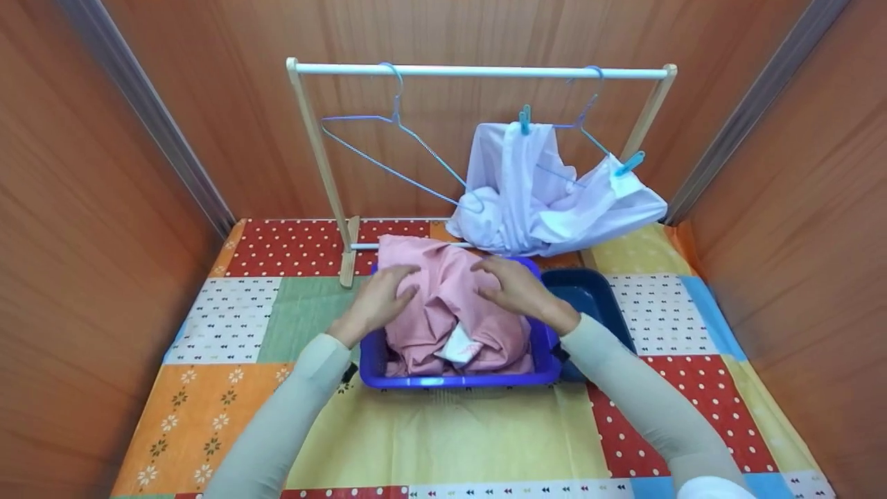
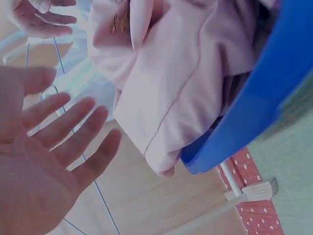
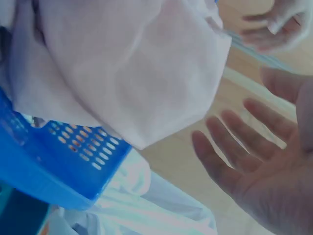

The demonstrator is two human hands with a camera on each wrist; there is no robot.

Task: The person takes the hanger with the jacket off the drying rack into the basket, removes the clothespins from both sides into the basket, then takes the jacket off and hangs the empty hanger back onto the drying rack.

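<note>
A rumpled pink garment (image 1: 450, 270) fills the purple-blue basket (image 1: 450, 381), and a white label (image 1: 459, 344) shows on its near side. My left hand (image 1: 380, 298) is over the left part of the garment, my right hand (image 1: 516, 290) over the right part. Both have loosely spread fingers and hold nothing. In the left wrist view the left palm (image 2: 44, 156) faces the camera, apart from the pink cloth (image 2: 171, 73). The right wrist view likewise has a gap between the right hand (image 3: 264, 161) and the cloth (image 3: 142, 68).
Behind the basket stands a drying rack (image 1: 478, 71). On its left hangs a bare blue hanger (image 1: 396, 121); a white garment (image 1: 516, 187) hangs on the right, with teal clothespins (image 1: 524, 120) on it. A dark teal tray (image 1: 603, 298) sits right of the basket. Wooden panels (image 1: 90, 242) enclose the patchwork-covered table.
</note>
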